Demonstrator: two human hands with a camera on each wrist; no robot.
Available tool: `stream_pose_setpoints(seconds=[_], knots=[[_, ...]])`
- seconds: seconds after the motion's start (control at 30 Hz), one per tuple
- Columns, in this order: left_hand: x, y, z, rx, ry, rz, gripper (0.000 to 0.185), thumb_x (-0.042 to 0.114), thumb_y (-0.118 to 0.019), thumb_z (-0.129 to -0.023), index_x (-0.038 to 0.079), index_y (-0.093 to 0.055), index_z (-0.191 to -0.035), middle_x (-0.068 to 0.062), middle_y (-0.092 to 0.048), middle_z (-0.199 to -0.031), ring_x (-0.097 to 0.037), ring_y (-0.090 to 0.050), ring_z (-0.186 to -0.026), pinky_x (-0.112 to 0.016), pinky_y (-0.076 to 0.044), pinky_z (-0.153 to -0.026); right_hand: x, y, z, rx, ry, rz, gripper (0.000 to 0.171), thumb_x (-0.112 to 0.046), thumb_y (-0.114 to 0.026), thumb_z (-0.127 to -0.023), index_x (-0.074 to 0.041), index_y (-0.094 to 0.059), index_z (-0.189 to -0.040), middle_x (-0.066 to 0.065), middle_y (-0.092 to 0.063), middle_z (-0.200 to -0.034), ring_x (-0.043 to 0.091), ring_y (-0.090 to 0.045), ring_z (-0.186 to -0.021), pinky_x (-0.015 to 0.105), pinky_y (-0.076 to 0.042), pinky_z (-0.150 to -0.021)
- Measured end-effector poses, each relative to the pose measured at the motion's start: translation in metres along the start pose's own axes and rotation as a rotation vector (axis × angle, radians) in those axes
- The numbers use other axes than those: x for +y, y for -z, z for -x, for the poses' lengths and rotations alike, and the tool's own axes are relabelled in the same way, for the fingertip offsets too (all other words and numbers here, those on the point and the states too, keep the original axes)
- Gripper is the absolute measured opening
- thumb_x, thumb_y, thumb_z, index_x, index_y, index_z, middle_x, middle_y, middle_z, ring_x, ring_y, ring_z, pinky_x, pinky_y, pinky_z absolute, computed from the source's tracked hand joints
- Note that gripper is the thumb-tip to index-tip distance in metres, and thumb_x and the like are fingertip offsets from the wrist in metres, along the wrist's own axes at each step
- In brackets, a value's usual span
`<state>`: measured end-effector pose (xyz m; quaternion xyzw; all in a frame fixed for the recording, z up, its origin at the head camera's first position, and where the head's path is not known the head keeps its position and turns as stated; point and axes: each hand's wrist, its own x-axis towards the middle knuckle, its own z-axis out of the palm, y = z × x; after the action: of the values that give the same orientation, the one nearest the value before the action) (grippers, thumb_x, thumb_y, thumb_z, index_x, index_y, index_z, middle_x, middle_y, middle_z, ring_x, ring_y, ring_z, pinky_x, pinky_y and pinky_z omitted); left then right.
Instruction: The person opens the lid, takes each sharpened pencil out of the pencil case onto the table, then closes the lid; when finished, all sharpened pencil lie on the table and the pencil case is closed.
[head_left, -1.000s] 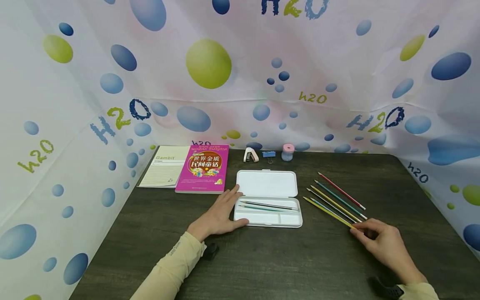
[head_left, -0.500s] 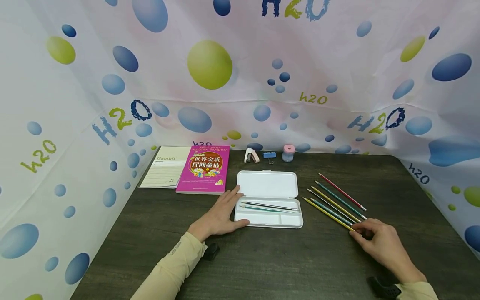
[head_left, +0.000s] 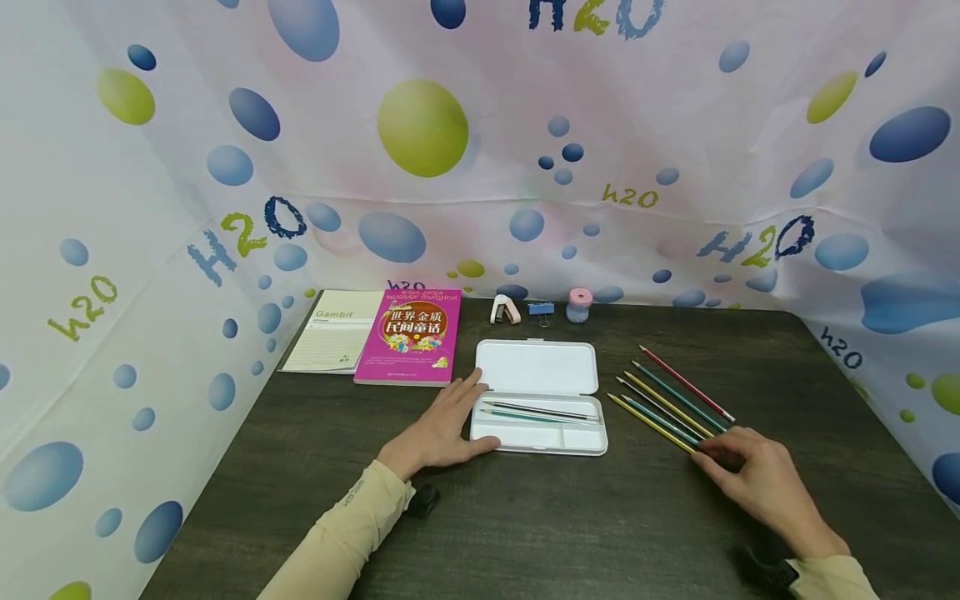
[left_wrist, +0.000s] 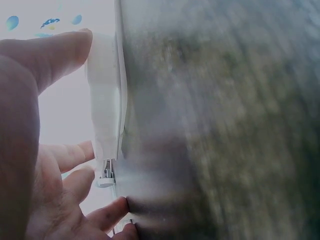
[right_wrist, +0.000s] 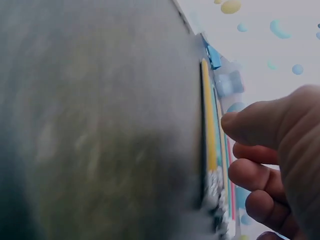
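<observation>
An open white pencil case (head_left: 510, 435) lies at mid-table, holding a black pencil (head_left: 536, 411) and a teal pencil (head_left: 517, 417). My left hand (head_left: 435, 429), fingers spread, rests at the case's left side, thumb at its near corner; the left wrist view shows the thumb (left_wrist: 65, 55) against the case edge. Several loose pencils lie fanned out to the right, among them a yellow pencil (head_left: 648, 423) nearest me and a red one (head_left: 686, 382). My right hand (head_left: 765, 479) is over their near ends, fingers loosely bent. In the right wrist view no pencil shows between thumb and fingers.
Behind the case stand a small white-and-pink stapler-like item (head_left: 505, 309), a blue binder clip (head_left: 541, 311) and a pink-topped small jar (head_left: 579, 305). A magenta book (head_left: 408, 337) overlaps a pale notebook (head_left: 330, 333) at the back left. A patterned cloth (head_left: 487, 125) hangs behind the table.
My right hand has shifted slightly left along the near ends of the pencils. The nearest yellow and teal pencils have come apart a little. My left hand has stayed at the case.
</observation>
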<state>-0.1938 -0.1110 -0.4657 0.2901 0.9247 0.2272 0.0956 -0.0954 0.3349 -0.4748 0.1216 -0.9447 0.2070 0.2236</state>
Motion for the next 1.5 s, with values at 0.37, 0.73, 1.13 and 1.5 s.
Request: stream_pose_setpoints(seconds=[0.37,0.73,1.13,1.5], knots=[[-0.001,0.001,-0.001,-0.003,-0.008,-0.007,0.094,0.063,-0.063,-0.087,0.010,-0.028,-0.156,-0.005,-0.008,-0.167,-0.033,-0.011,-0.151,-0.047,-0.011,-0.122,-0.023,-0.013,-0.034,-0.070,0.085,-0.087,0.019,-0.014,-0.085,-0.077,-0.014,-0.077,-0.095,-0.004,-0.071,-0.090,0.015,-0.065,-0.076,0.036,-0.054,-0.062],[0.000,0.001,0.000,-0.006,-0.003,0.007,0.093,0.062,-0.064,-0.088,0.009,-0.028,-0.156,-0.006,-0.009,-0.167,-0.035,-0.012,-0.151,-0.047,-0.012,-0.122,-0.057,-0.036,-0.069,-0.164,0.203,-0.173,0.024,-0.014,-0.080,-0.084,-0.009,-0.075,-0.107,0.001,-0.073,-0.102,0.020,-0.068,-0.091,0.043,-0.057,-0.072],[0.000,0.000,0.000,-0.003,-0.013,0.017,0.092,0.062,-0.063,-0.088,0.010,-0.029,-0.156,-0.007,-0.009,-0.167,-0.036,-0.012,-0.151,-0.049,-0.012,-0.122,-0.084,-0.062,-0.088,-0.313,0.290,-0.138,0.017,-0.020,-0.079,-0.086,-0.012,-0.077,-0.100,-0.005,-0.071,-0.096,0.013,-0.059,-0.087,0.038,-0.052,-0.075],[-0.001,0.000,0.000,0.004,-0.014,0.011,0.093,0.061,-0.064,-0.088,0.009,-0.029,-0.155,-0.008,-0.010,-0.167,-0.037,-0.012,-0.150,-0.050,-0.013,-0.122,-0.088,-0.067,-0.094,-0.433,0.251,-0.051,0.017,-0.021,-0.079,-0.085,-0.011,-0.079,-0.100,-0.003,-0.067,-0.093,0.013,-0.055,-0.085,0.035,-0.049,-0.071]])
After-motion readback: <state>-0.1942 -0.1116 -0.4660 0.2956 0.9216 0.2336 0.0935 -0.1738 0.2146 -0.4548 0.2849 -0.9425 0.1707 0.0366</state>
